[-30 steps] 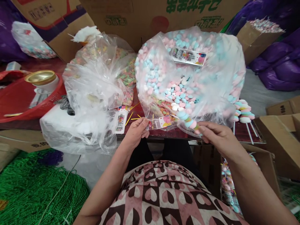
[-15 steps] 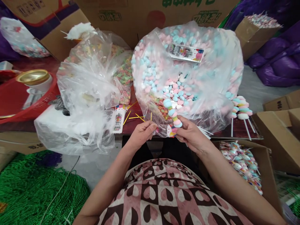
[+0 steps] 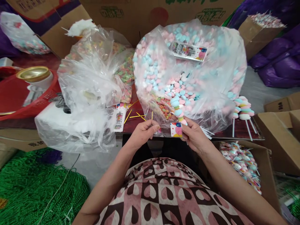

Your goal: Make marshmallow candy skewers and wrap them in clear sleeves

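Above the table's front edge, my left hand [image 3: 145,132] is closed in a pinch on one end of a small clear plastic bag. The bag's printed end [image 3: 176,129], white with coloured dots, lies stretched flat by the fingers of my right hand [image 3: 194,133]. That right hand also grips a marshmallow skewer [image 3: 178,112], its blue, pink and yellow sweets pointing up and away from me. Its stick is mostly hidden behind the fingers. Just beyond both hands, a big clear sack [image 3: 152,73] holds pastel marshmallows, with orange ring candies [image 3: 165,107] at its near left corner.
Finished-looking skewers [image 3: 244,109] lie at the table's right edge, above a carton of wrapped ones [image 3: 241,162]. Yellow twist ties [image 3: 137,117] and a pack of printed bags [image 3: 119,117] lie left of my hands. A red basket [image 3: 50,97] stands far left.
The bag's printed end has turned from crumpled to flat and square between my hands. The skewer has shifted slightly right, and the whole view has moved a little.
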A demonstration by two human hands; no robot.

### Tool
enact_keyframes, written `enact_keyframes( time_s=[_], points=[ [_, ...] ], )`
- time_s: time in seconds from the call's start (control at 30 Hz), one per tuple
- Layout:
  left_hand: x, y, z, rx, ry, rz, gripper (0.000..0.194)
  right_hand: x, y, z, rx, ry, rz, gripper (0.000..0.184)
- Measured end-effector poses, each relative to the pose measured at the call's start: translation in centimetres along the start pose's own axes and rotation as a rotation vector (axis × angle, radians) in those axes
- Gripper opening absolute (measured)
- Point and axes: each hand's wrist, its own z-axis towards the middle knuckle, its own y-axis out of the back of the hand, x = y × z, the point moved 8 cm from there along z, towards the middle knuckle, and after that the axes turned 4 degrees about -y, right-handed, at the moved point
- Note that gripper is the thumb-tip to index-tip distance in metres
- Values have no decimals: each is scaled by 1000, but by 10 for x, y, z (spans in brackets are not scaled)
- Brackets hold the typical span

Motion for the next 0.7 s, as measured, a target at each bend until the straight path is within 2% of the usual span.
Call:
enact_keyframes(
  time_s=[0.17,0.33,0.43,0.57,0.7],
  points=[
    [5,3,0,-27,7,-4,36,9,0,-5,27,31,58,29],
    [8,2,-2,-29,2,32,38,4,-3,-5,12,-5,40,46],
    [6,0,-3,-37,-33,102,40,0,-6,-4,3,2,33,50],
    [8,-1,-4,-78,0,107,44,-2,-5,-4,-70,50,36,46],
    [11,-1,-5,-109,34,4,48,-1,-3,-4,-104,76,19,37]
  ],
)
